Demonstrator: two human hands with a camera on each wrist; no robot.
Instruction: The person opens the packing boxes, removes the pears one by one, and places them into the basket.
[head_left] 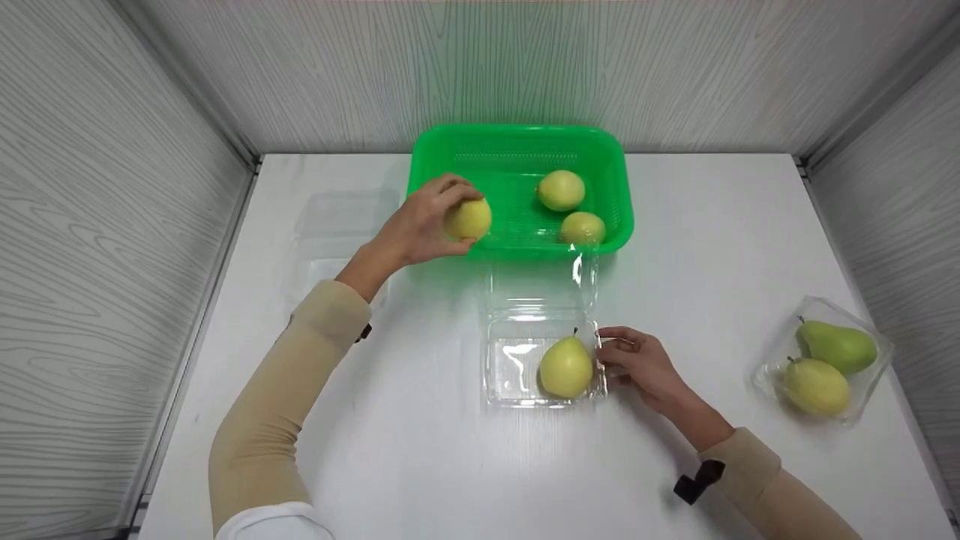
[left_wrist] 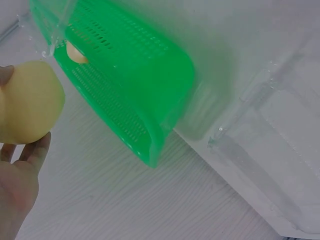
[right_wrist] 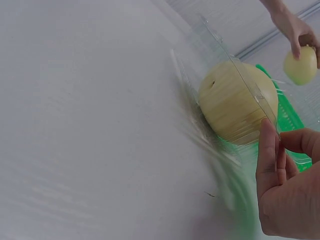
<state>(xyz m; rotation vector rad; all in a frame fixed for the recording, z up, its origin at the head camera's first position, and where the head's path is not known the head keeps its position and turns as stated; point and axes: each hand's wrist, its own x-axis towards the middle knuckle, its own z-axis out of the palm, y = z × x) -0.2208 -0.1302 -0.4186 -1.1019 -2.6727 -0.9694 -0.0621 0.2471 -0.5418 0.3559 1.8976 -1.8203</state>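
My left hand (head_left: 429,221) grips a yellow pear (head_left: 471,219) above the left front of the green basket (head_left: 517,133); in the left wrist view the fingers curl round the pear (left_wrist: 35,102). With thumb and fingers my right hand (head_left: 637,367) pinches the right edge of a clear plastic box (head_left: 514,390), as the right wrist view shows at the box's thin rim (right_wrist: 255,95). The box lies with its lid (head_left: 536,281) folded back toward the basket. Inside its right half sits a yellow-green pear (head_left: 566,367), stem pointing away.
Two yellow pears (head_left: 561,190) lie in the basket's right side. Another clear box (head_left: 341,217) stands behind my left forearm. At the right edge of the white table (head_left: 420,465), a clear box (head_left: 765,375) holds a green pear (head_left: 836,346) and a yellow pear (head_left: 817,386). Grey panels surround the table.
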